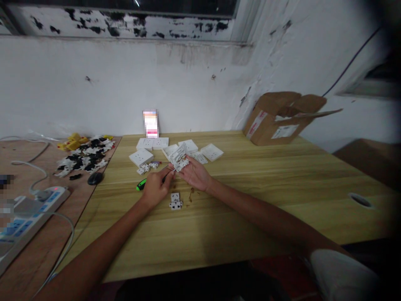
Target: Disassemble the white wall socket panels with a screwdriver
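Note:
My left hand (156, 184) is closed around a screwdriver with a green-and-black handle (141, 184). The thin shaft points toward the white socket panel (179, 158) in my other hand. Palm up, my right hand (197, 173) grips that panel, its ribbed inner side with metal parts facing me. Whether the tip touches the panel I cannot tell. Just below the hands lies a small white socket insert (176, 201) on the table. A few similar inserts (146, 168) sit left of the panel, near a thin tool partly hidden by my hand.
White socket covers and boxes (140, 157) lie at the back of the wooden table (250, 209), before a propped phone (151, 124). A cardboard box (282, 119) stands back right. On the left are loose black-and-white parts (84, 155), a mouse (95, 178) and a power strip (34, 221) with cables.

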Tool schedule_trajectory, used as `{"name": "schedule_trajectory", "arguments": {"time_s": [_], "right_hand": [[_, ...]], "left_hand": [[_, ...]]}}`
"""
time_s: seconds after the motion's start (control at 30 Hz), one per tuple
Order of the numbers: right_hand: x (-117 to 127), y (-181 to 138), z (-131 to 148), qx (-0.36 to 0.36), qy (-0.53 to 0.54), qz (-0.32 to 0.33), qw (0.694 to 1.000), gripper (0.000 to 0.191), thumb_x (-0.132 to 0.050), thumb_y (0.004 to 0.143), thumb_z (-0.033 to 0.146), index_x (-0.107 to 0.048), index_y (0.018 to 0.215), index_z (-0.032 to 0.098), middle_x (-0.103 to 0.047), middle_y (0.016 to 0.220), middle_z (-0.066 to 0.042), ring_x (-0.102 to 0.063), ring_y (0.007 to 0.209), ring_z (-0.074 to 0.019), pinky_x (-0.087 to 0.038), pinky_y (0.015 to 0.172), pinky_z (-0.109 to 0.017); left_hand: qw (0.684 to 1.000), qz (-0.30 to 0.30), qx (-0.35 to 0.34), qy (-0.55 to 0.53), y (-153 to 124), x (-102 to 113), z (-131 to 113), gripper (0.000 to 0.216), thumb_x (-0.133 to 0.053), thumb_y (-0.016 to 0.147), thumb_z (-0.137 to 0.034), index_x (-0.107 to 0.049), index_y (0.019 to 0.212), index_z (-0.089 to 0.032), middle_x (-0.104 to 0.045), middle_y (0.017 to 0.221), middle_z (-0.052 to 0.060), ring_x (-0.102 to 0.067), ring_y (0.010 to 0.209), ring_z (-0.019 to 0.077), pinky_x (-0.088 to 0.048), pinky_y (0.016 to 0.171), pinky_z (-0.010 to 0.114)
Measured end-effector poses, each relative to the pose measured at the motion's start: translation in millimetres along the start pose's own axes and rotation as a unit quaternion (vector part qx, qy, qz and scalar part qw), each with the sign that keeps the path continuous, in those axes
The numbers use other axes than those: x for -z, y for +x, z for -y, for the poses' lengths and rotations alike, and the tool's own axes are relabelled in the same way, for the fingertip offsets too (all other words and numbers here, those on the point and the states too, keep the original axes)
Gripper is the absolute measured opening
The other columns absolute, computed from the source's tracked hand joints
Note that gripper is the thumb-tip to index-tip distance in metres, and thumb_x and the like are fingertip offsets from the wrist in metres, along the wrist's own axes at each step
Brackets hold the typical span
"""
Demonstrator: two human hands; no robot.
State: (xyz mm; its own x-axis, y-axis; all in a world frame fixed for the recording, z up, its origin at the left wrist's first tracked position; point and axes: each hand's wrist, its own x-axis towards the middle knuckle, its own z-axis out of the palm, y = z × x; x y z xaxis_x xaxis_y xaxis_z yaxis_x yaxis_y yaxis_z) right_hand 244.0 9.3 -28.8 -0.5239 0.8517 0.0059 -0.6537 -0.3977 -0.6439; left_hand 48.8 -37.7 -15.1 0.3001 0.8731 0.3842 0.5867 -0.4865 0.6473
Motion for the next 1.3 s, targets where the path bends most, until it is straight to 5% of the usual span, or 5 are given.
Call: {"name": "schedule_trajectory", "arguments": {"time_s": [0.3,1.13,1.3], "right_hand": [[-4.4,-2.2,-1.9,0.004,-0.034,-0.002,0.999,0.035,-0.038,0.108,0.035,-0.064,0.123,0.017,-0.077,0.117,-0.009,-0.073,0.106,-0.0205,-0.055,0.102,-0.037],[3.9,1.4,-3.0,0.01,-0.021,-0.006,1.0,0.032,-0.041,0.108,0.031,-0.064,0.125,0.015,-0.078,0.115,-0.011,-0.076,0.105,-0.0202,-0.059,0.096,-0.035],[1.9,-0.9,-3.0,0.006,-0.029,-0.012,0.999,0.029,-0.047,0.107,0.033,-0.064,0.123,0.016,-0.078,0.116,-0.011,-0.075,0.108,-0.0205,-0.058,0.1,-0.038]], "left_hand": [[0.998,-0.004,0.035,-0.045,0.1,-4.0,-1.6,0.041,-0.045,0.103,-0.043,-0.068,0.081,-0.018,-0.067,0.069,0.002,-0.059,0.065,0.0182,-0.04,0.067,0.028],[0.993,0.05,-0.015,-0.11,7.1,7.6,19.0,0.045,-0.046,0.103,-0.051,-0.071,0.086,-0.017,-0.069,0.082,0.002,-0.06,0.078,0.0191,-0.042,0.077,0.029],[0.965,0.093,0.056,-0.238,7.5,7.3,23.7,0.047,-0.052,0.099,-0.058,-0.07,0.085,-0.016,-0.046,0.055,-0.004,-0.04,0.054,0.0133,-0.029,0.054,0.026]]}}
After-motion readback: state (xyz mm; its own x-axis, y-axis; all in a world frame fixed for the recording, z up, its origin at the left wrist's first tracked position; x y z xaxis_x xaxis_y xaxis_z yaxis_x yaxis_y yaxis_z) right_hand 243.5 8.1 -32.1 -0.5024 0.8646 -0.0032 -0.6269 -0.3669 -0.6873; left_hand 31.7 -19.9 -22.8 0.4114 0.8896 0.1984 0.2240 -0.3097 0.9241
